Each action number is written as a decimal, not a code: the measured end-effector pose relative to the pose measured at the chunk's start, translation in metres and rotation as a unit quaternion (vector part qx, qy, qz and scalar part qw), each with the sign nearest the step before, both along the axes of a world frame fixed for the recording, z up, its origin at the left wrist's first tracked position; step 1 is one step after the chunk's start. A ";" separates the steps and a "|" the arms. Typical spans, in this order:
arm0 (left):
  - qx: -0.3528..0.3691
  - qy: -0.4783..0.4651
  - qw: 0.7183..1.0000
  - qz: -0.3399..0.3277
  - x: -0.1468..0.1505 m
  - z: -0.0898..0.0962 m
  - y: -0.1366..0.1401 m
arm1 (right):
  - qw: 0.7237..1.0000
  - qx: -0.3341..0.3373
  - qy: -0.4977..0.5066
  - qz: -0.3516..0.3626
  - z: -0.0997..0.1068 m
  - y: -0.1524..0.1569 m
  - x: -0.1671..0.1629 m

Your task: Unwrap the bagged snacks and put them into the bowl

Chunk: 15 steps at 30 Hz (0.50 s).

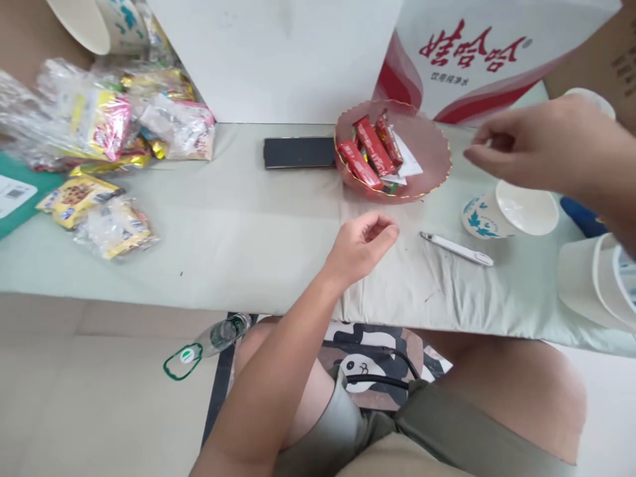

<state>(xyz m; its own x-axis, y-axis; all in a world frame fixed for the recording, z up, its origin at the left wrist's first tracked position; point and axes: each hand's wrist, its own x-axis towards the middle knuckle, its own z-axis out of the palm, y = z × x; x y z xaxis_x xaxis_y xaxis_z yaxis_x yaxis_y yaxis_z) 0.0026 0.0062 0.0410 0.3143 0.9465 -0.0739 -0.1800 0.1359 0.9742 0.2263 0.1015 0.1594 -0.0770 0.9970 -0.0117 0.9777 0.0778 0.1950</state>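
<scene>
Holds left hand (365, 248) curled closed, seemingly empty, and blurred right hand (517, 149) curled, cannot tell if gripping; already has red-wrapped bars (373, 147) in round translucent-pink bowl (433, 152), seemingly leaves yellow plastic packets (82, 199) outside.

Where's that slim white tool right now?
In the head view, the slim white tool lies right of centre on the table, to the left hand's right, in front of the leaf-print cup.

"娃哈哈", "饮用纯净水" on red-white carton (484, 50)

We see a smooth, translucent, plastic-looking bowl (433, 147); glossy bar wrappers (373, 147); a smooth, paper-like cup (489, 213); a creased, matt cloth (233, 232); crinkled, shiny plastic packets (106, 122).
</scene>
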 end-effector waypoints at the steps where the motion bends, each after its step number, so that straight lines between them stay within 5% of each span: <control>1: -0.005 -0.002 1.000 0.021 -0.003 0.000 0.002 | 0.996 0.018 0.045 0.070 0.001 -0.001 -0.025; 3: -0.017 -0.001 0.998 0.058 -0.008 0.000 0.005 | 0.973 0.018 0.115 0.202 -0.005 0.003 -0.081; 6: -0.043 0.045 0.995 0.073 -0.009 -0.002 0.009 | 0.947 -0.065 0.124 0.289 -0.025 0.028 -0.166; 10: -0.060 0.089 0.994 0.038 -0.005 -0.001 0.011 | 0.962 -0.127 0.073 0.229 -0.060 0.085 -0.240; 15: -0.078 0.071 0.994 -0.007 -0.009 0.006 0.010 | 0.961 -0.216 0.054 0.165 -0.101 0.158 -0.246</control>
